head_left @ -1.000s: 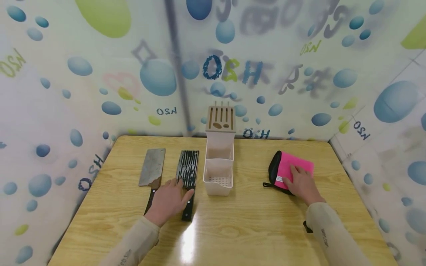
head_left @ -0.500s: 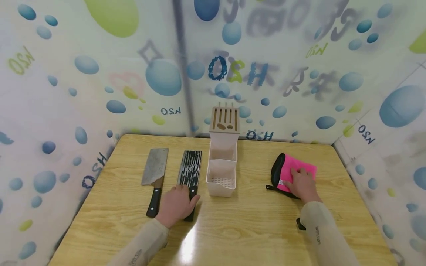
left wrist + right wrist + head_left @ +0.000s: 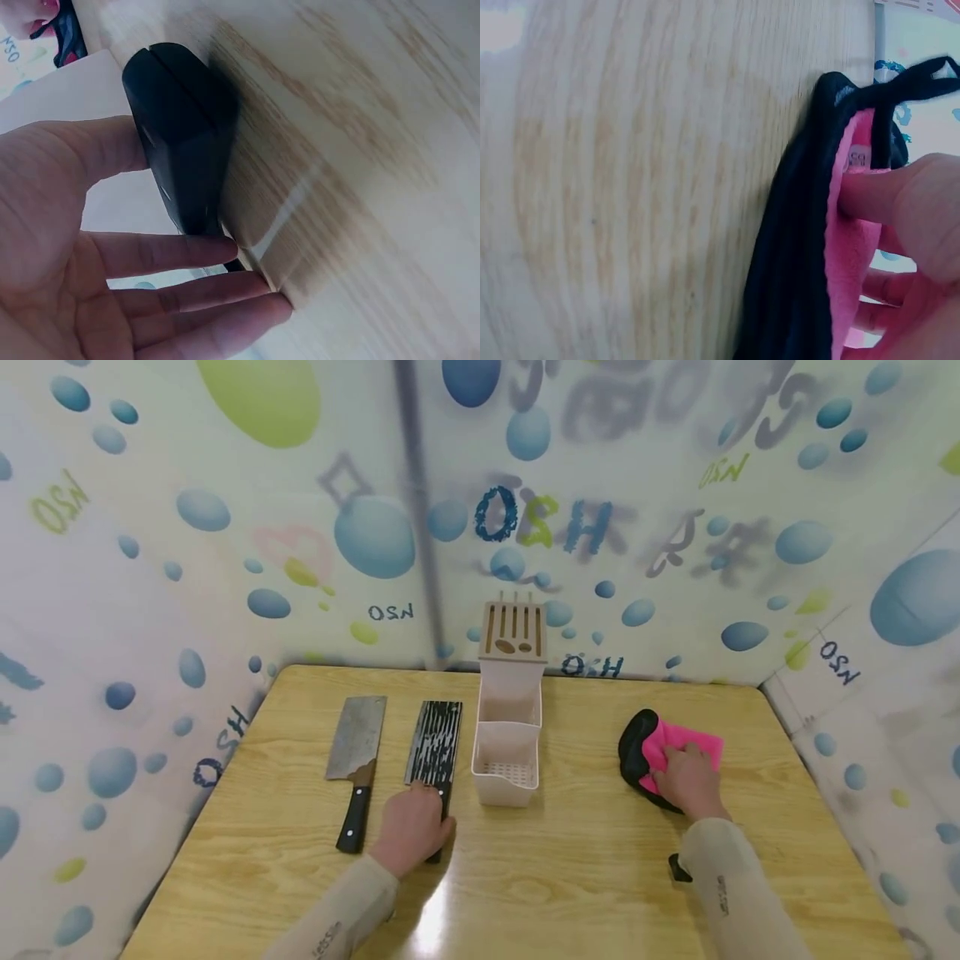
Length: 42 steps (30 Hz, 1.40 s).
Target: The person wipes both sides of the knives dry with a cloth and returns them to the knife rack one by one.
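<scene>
Two kitchen knives lie side by side on the table: a plain grey cleaver (image 3: 356, 739) with a black handle, and a knife with a black-and-silver streaked blade (image 3: 435, 739). My left hand (image 3: 415, 827) is at the streaked knife's handle; in the left wrist view the thumb lies on one side of the black handle (image 3: 184, 135) and the fingertips on the other. Farther right, my right hand (image 3: 690, 781) pinches a pink cloth with black edging (image 3: 703, 745). In the right wrist view its thumb presses into the pink fabric (image 3: 847, 277) near a white label, with a black loop above.
A pale plastic utensil holder (image 3: 506, 789) with a slotted brown top stands right of the streaked knife, close to my left hand. A small black object (image 3: 679, 868) shows beside the right sleeve. Patterned walls (image 3: 480, 443) border the wooden table (image 3: 570, 877).
My left hand has drawn back from the blade down to the handle of the streaked knife. My right hand has bunched the cloth, and its black edge has buckled. The view has shifted slightly.
</scene>
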Each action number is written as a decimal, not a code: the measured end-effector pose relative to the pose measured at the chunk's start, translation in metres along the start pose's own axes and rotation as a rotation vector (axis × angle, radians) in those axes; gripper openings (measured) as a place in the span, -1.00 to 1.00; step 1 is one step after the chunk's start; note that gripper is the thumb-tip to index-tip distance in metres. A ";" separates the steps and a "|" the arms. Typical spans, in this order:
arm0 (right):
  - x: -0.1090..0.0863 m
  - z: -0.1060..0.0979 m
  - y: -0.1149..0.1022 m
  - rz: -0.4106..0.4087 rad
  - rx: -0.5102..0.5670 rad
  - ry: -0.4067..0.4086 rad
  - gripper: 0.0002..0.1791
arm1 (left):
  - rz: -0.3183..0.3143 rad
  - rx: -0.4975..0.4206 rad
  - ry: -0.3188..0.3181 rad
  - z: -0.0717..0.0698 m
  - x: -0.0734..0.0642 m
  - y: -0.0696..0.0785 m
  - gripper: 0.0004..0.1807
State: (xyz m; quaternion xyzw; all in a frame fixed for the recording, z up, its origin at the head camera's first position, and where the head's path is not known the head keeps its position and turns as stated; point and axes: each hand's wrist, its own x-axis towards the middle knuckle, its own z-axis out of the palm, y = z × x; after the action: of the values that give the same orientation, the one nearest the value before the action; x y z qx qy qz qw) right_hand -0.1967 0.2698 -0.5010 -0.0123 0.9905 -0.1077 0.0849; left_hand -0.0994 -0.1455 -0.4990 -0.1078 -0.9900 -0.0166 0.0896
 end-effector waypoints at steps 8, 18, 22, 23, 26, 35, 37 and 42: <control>-0.004 -0.005 -0.004 0.035 0.030 0.030 -0.73 | -0.075 0.007 -0.002 0.003 0.005 0.008 -0.74; -0.011 -0.018 0.001 0.021 0.073 0.019 -0.91 | -0.161 -0.099 0.019 -0.003 0.012 -0.012 -0.83; -0.021 -0.020 -0.002 -0.010 0.134 0.100 -0.84 | -0.229 -0.296 -0.058 -0.019 0.012 -0.026 -0.82; -0.024 -0.020 -0.005 -0.017 0.159 0.129 -0.82 | -0.228 -0.335 -0.061 -0.023 0.012 -0.029 -0.85; -0.030 -0.020 -0.015 -0.039 0.224 0.202 -0.67 | -0.224 -0.434 -0.037 -0.034 0.014 -0.036 -0.88; -0.036 -0.031 -0.046 -0.056 0.378 0.321 -0.68 | -0.410 -0.724 -0.104 -0.047 0.020 -0.046 -0.71; -0.037 -0.035 -0.052 -0.064 0.415 0.335 -0.69 | -0.423 -0.799 -0.091 -0.052 0.020 -0.047 -0.69; -0.039 -0.046 -0.065 -0.074 0.495 0.349 -0.71 | -0.387 -0.988 0.024 -0.070 0.020 -0.041 -0.66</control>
State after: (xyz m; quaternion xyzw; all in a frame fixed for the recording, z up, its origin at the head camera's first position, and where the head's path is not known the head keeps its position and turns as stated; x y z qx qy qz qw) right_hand -0.1662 0.2176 -0.4364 -0.0086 0.9326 -0.3492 -0.0901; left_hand -0.1156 -0.1850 -0.4273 0.0478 -0.8649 -0.4984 0.0348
